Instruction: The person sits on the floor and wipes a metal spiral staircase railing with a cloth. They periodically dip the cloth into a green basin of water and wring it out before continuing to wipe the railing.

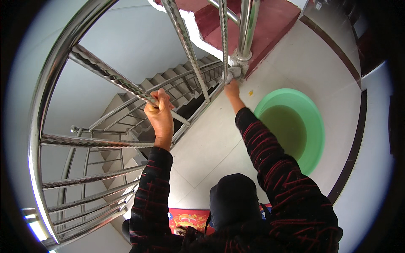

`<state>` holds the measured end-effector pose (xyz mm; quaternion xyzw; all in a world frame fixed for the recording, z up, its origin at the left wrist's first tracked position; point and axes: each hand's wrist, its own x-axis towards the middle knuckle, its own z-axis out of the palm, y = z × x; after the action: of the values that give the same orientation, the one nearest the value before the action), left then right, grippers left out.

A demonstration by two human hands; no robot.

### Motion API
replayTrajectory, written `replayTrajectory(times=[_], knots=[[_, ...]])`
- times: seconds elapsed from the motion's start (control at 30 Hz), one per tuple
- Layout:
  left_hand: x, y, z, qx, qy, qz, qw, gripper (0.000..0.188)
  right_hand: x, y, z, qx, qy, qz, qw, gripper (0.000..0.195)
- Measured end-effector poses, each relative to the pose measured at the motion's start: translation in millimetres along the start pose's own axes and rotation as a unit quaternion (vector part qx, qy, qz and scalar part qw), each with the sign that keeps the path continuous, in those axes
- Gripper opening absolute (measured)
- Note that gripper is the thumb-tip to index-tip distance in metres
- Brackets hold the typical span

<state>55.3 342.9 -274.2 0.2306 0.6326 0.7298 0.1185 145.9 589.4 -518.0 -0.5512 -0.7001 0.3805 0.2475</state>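
Note:
My left hand [160, 115] grips a twisted stainless-steel baluster [110, 74] of the stair railing, its fingers wrapped around the bar. Farther off, my right hand [232, 90] presses a grey cloth [233, 73] near the foot of another baluster [223, 38], beside the base of a thick steel newel post [247, 31]. Part of the cloth is hidden by my fingers. To the right of my right forearm stands a green plastic basin [311, 104] with murky brownish water [284, 129] in it.
The curved handrail [38, 104] runs along the left, and beyond it a stairwell with lower steps [158, 82] drops away. Dark red steps [218, 34] rise at the top. A red patterned mat [190, 218] lies on the pale tiled floor [205, 151]. A small yellow scrap [251, 93] lies near the basin.

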Motion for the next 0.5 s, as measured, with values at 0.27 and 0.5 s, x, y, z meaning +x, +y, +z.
replayTrajectory(times=[0.27,0.5], knots=[[-1,-5,-18,0.022,0.015,0.013,1.000,0.024,-113,-89,-38,0.249,-0.156,-0.017,0.956,0.033],[-25,-3,-3,0.223,-0.037,0.023,0.974,0.065,-124,-116,-126,0.009,-0.169,-0.267,0.949,0.043]])
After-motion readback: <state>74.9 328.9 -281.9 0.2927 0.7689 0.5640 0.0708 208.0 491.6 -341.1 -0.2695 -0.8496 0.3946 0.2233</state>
